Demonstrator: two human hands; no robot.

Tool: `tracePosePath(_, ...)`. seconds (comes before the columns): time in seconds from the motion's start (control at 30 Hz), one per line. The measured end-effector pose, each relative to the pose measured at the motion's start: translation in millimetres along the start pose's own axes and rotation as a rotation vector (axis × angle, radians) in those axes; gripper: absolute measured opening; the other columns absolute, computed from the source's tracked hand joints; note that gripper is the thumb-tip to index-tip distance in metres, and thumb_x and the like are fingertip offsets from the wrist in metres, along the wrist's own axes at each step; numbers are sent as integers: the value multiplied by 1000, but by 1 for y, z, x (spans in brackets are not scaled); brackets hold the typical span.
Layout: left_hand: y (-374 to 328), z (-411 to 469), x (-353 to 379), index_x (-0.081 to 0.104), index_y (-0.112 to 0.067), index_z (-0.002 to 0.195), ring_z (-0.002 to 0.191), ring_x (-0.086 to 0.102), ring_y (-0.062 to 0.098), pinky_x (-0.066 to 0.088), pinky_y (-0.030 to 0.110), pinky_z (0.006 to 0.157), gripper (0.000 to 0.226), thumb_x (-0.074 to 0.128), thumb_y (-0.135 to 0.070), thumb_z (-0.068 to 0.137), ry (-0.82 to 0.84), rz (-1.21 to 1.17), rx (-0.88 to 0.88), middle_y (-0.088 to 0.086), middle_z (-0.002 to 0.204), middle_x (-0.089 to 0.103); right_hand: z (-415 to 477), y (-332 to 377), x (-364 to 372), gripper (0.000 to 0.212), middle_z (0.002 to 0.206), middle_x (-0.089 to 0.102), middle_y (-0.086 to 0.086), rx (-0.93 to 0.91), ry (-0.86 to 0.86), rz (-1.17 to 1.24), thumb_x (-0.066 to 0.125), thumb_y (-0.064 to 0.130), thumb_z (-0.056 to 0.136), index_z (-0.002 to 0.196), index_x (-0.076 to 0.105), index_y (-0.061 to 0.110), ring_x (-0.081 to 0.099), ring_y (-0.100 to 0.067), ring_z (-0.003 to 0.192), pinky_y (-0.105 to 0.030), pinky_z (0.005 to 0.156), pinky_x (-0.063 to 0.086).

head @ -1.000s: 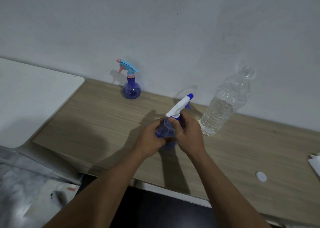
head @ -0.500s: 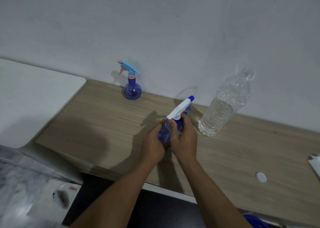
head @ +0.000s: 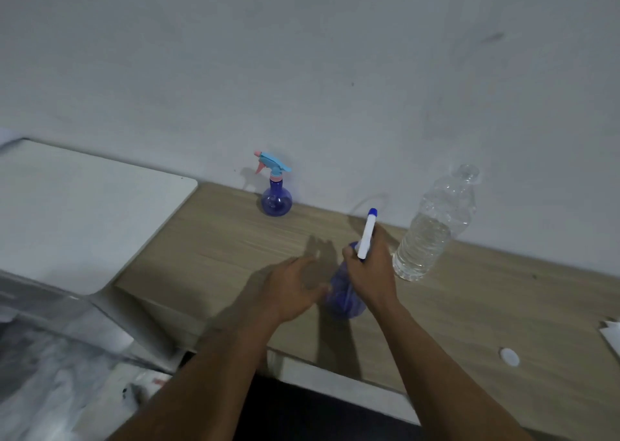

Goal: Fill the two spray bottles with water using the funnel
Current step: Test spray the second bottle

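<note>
I count two spray bottles: one spray bottle with the white head and one spray bottle with the blue and pink head. There is one clear water bottle and one small white cap. My hands are two, one left hand and one right hand. There are two table tops: one wooden table and one white table. At the right edge lies white paper; how many sheets, I cannot tell.

dim, bluish light leaves soft shadows on the pale wood-grain table and grey wall, while the left hand and translucent blue white-triggered spray bottle look motion-blurred, the lower left corner smeared.
</note>
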State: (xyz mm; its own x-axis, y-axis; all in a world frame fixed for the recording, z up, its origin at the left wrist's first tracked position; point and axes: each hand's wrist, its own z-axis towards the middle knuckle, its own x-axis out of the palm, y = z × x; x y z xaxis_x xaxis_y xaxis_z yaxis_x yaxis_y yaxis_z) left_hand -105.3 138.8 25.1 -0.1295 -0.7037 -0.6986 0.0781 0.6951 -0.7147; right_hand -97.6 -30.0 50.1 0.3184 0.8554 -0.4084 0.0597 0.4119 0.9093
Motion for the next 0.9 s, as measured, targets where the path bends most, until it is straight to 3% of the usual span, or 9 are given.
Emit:
tracePosePath(0.1, 11, -9, -33, 62, -18, 131, 120, 61, 19, 46, 30, 102, 59, 76, -45, 80, 53, 145, -80, 3, 130, 65, -16, 12, -11, 20, 85, 61, -4, -49, 83, -91, 60, 14, 88, 107, 56, 14, 58, -19, 72, -31, 64, 41)
tracePosePath(0.2, 18, -27, -59, 66, -17, 124, 110, 65, 19, 50, 32, 98, 51, 75, -44, 82, 82, 216, -167, 6, 122, 70, -35, 24, -19, 29, 87, 64, 1, -21, 201, -79, 56, 8, 88, 114, 62, 18, 66, -26, 80, -34, 73, 50)
tracePosePath(0.3, 17, -50, -80, 65, -15, 126, 111, 64, 22, 49, 30, 98, 52, 73, -44, 83, 53, 297, -197, 7, 124, 68, -55, 32, -20, 32, 91, 63, 5, 43, 388, -41, 53, 9, 83, 112, 63, 20, 69, -22, 70, -49, 82, 59)
tracePosePath(0.4, 16, -72, -94, 64, -16, 127, 114, 62, 23, 48, 31, 98, 52, 72, -45, 85, 17, 366, -223, 6, 126, 67, -77, 38, -17, 16, 83, 64, -2, 114, 526, -108, 53, 9, 83, 95, 63, 15, 69, -24, 57, -43, 70, 62)
tracePosePath(0.47, 14, -85, -98, 63, -16, 129, 118, 59, 24, 47, 32, 100, 53, 70, -46, 86, 22, 395, -238, 6, 129, 64, -92, 43, -18, 8, 76, 65, -7, 151, 555, -173, 56, 20, 79, 82, 59, 13, 69, -30, 55, -40, 61, 55)
tracePosePath(0.57, 13, -102, -100, 61, -17, 131, 120, 58, 25, 47, 34, 100, 56, 69, -49, 86, 35, 422, -265, 8, 133, 61, -107, 42, -19, 39, 79, 67, -8, 223, 574, -165, 62, 48, 64, 83, 60, 14, 60, -29, 55, -38, 61, 47)
tracePosePath(0.7, 13, -119, -105, 58, -18, 134, 119, 58, 24, 48, 35, 99, 58, 67, -51, 86, 49, 434, -309, 7, 134, 59, -114, 35, -18, 63, 82, 71, -11, 242, 548, -175, 62, 61, 56, 96, 62, 11, 62, -29, 59, -39, 61, 49)
tracePosePath(0.8, 12, -126, -108, 58, -18, 134, 118, 58, 24, 48, 35, 99, 57, 67, -49, 87, 40, 437, -321, 7, 134, 59, -119, 38, -22, 67, 82, 73, -13, 228, 540, -188, 63, 59, 58, 101, 64, 8, 67, -30, 62, -42, 62, 55)
tracePosePath(0.9, 9, -130, -108, 58, -18, 134, 119, 57, 25, 48, 35, 99, 56, 67, -49, 88, 40, 436, -324, 7, 134, 58, -127, 50, -32, 54, 77, 70, -10, 225, 547, -158, 67, 52, 70, 96, 64, 5, 64, -25, 50, -31, 49, 48)
